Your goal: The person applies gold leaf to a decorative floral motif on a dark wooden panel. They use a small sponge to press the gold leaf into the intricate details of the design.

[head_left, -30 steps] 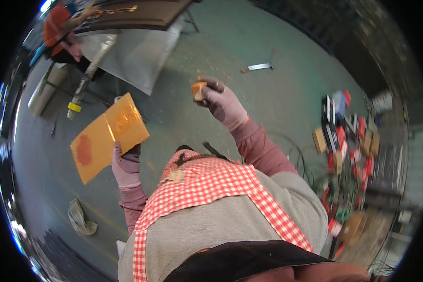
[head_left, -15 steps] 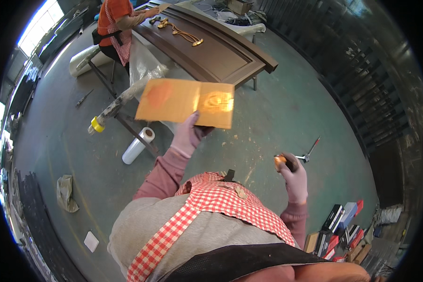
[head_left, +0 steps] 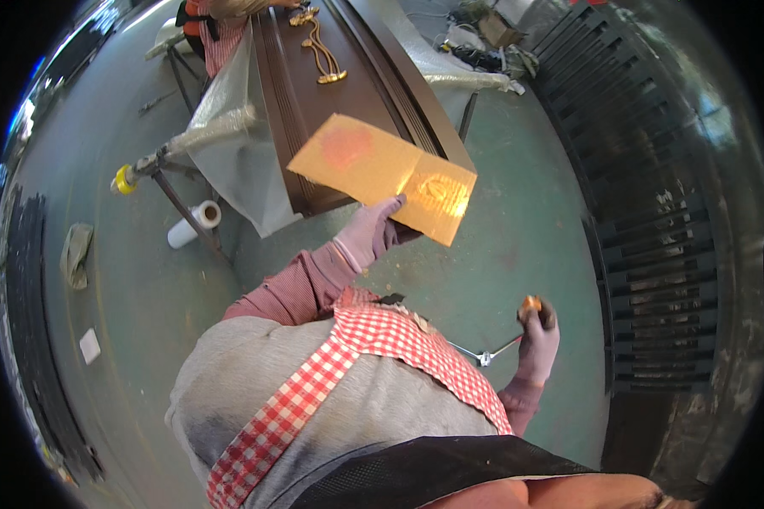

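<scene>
My left hand (head_left: 373, 232), in a pale gloved knit, grips a flat piece of cardboard (head_left: 359, 164) by its near edge, thumb on top. The cardboard has a reddish patch at one end and a shiny gold smear at the other. In my right hand (head_left: 539, 346), also gloved and dark at the fingertips, a small orange-gold piece (head_left: 530, 304) is pinched; its kind is unclear. Beyond the cardboard lies a brown panelled door (head_left: 348, 41), with ornate gold handles (head_left: 323, 55) on it. The cardboard covers part of the door's near end.
A co-worker (head_left: 221, 38) stands at the door's far left side. Clear plastic film (head_left: 229, 161) hangs from the stand beside a white film roll (head_left: 193, 225). A metal tool (head_left: 484, 359) lies on the floor near my right arm. Dark slatted racks (head_left: 658, 293) line the right side.
My view has turned right, and the door appears nearer and steeper. The cardboard has tilted, its right end lower. Both hands keep their hold; the boxes at lower right have left view.
</scene>
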`<action>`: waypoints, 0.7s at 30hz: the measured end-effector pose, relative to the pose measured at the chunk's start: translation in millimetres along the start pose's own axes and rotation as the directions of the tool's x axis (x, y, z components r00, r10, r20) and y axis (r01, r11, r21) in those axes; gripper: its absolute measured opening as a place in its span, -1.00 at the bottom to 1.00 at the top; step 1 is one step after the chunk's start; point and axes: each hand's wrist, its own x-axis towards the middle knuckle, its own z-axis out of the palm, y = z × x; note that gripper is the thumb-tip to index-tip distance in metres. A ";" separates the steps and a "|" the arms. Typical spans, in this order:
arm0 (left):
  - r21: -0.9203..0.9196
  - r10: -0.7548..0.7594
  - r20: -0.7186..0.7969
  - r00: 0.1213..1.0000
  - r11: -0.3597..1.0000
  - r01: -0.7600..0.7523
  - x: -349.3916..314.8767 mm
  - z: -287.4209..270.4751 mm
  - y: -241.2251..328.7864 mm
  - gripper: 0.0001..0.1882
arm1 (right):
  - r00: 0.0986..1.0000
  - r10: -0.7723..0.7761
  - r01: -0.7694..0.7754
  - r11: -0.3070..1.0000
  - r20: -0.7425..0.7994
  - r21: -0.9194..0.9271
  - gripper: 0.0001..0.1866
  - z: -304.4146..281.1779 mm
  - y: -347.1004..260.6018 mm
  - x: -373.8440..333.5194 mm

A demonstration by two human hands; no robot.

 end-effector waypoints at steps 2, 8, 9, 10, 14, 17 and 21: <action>0.029 0.059 -0.074 0.996 0.998 -0.057 18.0 9.3 -7.5 -0.46 | 0.986 -0.035 0.043 0.998 0.161 -0.051 -0.60 5.9 -15.8 68.3; -0.126 0.132 -0.230 0.964 0.978 -0.164 102.1 36.9 -31.3 -0.54 | 0.911 -0.072 0.121 0.988 0.407 -0.095 -0.57 58.4 -73.2 225.9; -0.149 0.131 -0.237 0.963 0.974 -0.169 127.0 36.5 -40.0 -0.55 | 0.892 -0.085 0.123 0.991 0.443 -0.059 -0.57 65.8 -76.3 254.5; -0.167 0.141 -0.248 0.958 0.968 -0.186 149.8 34.3 -46.6 -0.55 | 0.892 -0.079 0.134 0.987 0.446 -0.093 -0.57 73.3 -80.4 277.3; -0.128 0.231 -0.271 0.934 0.953 -0.273 232.3 37.0 -62.4 -0.57 | 0.868 -0.014 0.105 0.982 0.496 -0.156 -0.62 51.5 -47.3 365.1; -0.135 0.243 -0.303 0.921 0.946 -0.295 311.9 67.0 -68.1 -0.57 | 0.895 0.018 0.108 0.961 0.445 -0.254 -0.69 9.2 -55.1 417.9; -0.123 0.254 -0.223 0.941 0.950 -0.285 380.9 118.0 -63.4 -0.56 | 0.956 0.067 -0.036 0.993 0.284 -0.113 -0.73 -48.1 -27.6 480.3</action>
